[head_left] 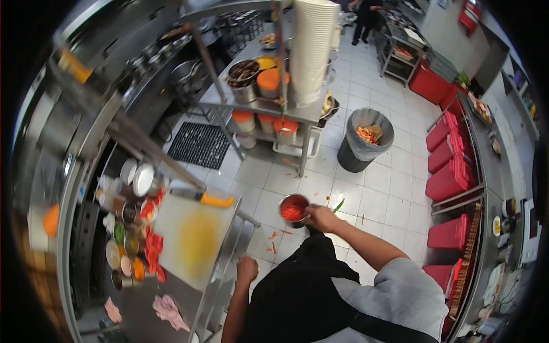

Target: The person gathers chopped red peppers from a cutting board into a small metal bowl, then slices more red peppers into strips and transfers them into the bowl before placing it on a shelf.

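My right hand [321, 219] grips the rim of a round metal container [285, 219], held out over the tiled floor. Chopped red pieces [294, 210], possibly tomato, lie inside it. My left hand [247, 268] hangs closed in a loose fist beside the edge of the metal worktable [134, 314], with nothing seen in it. On that table, a white cutting board [171, 228] has a yellow stain in its middle. An orange-handled knife [216, 200] rests at the board's far edge; its blade is hard to make out.
A lined trash bin [355, 151] holding food scraps stands ahead. Left of it, a metal shelf unit [229, 103] carries orange-lidded tubs and stacked white cups [311, 51]. Red bins [452, 174] line the right side. Scraps litter the floor [343, 234]. Another person [364, 23] stands far back.
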Tool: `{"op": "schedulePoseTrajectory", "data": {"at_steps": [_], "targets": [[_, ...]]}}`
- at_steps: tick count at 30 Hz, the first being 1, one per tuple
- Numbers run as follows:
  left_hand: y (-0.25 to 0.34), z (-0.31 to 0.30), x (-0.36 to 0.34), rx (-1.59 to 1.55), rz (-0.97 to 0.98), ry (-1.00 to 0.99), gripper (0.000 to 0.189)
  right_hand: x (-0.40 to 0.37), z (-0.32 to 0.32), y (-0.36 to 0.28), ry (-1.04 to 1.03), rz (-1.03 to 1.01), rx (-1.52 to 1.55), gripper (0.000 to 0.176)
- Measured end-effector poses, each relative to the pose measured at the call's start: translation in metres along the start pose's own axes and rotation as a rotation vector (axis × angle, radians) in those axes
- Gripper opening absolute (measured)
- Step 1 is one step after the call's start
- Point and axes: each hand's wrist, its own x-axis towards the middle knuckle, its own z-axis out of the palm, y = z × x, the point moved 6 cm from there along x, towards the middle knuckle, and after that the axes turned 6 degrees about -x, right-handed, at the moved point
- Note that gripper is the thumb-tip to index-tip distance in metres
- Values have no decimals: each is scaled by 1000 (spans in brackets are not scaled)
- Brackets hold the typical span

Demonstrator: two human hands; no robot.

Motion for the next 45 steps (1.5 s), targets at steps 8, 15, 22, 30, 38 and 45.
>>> {"op": "schedulePoseTrajectory", "data": {"at_steps": [8,15,22,30,38,45], "targets": [[135,-16,135,-39,50,-286,71,42,-150,217,377,442,-112,24],[406,-136,428,-487,392,14,46,45,-148,276,601,493,112,22],[537,-173,704,-201,437,251,56,-48,-80,276,406,642,273,19],[517,-159,814,-88,360,265,48,-106,-130,308,390,855,264,19],[514,-125,547,-348,696,132,22,104,-333,402,704,527,-129,18],[351,-124,292,-390,316,104,20,352,-397,394,780,249,-35,24]]}}
